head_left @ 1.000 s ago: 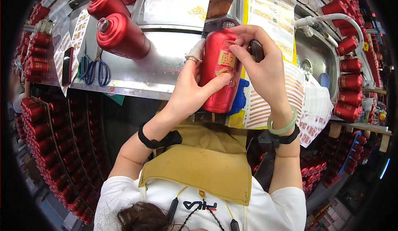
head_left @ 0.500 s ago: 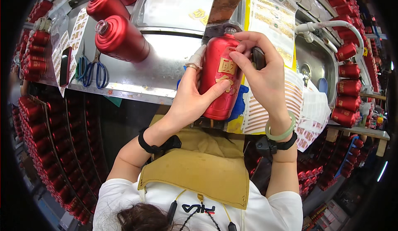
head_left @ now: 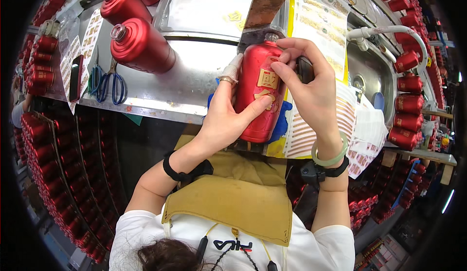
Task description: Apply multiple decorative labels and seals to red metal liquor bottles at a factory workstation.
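My left hand (head_left: 224,118) is wrapped round a red bottle (head_left: 254,127), its thumb lying across the front. A white covering and a ring show on one of its fingers. Gold raised characters (head_left: 267,78) run down the bottle, the lower one partly under my thumb. What looks like a thin clear film (head_left: 274,62) lies over the characters. At its upper end, below the glass neck, the thumb and forefinger of my right hand (head_left: 311,76) pinch. A dark rounded object (head_left: 305,69) sits behind that thumb, against the other fingers; its kind is unclear.
Red bottles (head_left: 141,45) stand at the back left, near blue-handled scissors (head_left: 112,87) and a phone (head_left: 76,79). Gold sticker sheets (head_left: 318,33) lie to the right, before a sink (head_left: 384,74) with a white tap (head_left: 389,29). A brown board (head_left: 267,3) rises behind the bottle. Racks hold many bottles.
The bottle has turned and shifted slightly to the right, and my left thumb moved with it. My right hand keeps its pinch at nearly the same spot.
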Motion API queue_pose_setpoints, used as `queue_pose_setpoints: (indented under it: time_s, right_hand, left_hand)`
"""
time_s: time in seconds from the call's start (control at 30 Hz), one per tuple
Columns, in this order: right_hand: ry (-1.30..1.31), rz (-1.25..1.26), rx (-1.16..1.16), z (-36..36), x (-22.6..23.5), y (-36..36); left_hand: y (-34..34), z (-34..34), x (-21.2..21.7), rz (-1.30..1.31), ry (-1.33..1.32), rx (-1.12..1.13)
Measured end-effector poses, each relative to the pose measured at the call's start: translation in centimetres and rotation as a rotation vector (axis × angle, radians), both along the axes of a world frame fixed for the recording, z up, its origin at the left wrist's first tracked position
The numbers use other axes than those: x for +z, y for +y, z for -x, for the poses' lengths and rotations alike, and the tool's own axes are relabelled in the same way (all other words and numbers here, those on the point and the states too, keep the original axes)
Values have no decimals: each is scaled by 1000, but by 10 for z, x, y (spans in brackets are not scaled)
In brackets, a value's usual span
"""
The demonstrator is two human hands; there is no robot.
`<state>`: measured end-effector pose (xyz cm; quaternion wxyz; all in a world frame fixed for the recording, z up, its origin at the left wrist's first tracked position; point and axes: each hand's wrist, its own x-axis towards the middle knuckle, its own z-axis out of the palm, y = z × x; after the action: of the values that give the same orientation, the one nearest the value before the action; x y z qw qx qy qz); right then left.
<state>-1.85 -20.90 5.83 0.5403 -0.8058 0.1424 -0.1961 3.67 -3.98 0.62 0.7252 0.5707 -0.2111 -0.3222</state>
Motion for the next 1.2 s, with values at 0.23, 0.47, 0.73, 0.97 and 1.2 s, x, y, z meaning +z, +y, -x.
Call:
queue_pose_setpoints:
  time_s: [0.23,0.47,0.73,0.97,1.2]
  right_hand:
    - [-10,-5,-4,0,-2,0]
    - [-3,27,-26,-1,-2,-1]
    - [49,-349,-148,15,-13,2]
    - [75,-512,-171,19,-35,13]
    - [151,-576,-131,6,-17,0]
  left_hand:
    - [1,1,8,-21,22,-1]
    - [-1,1,3,-25,-28,14]
    - [-4,-27,7,59,176,-47]
    - [-10,-31,4,37,242,-46]
    - [-10,-36,7,32,260,-64]
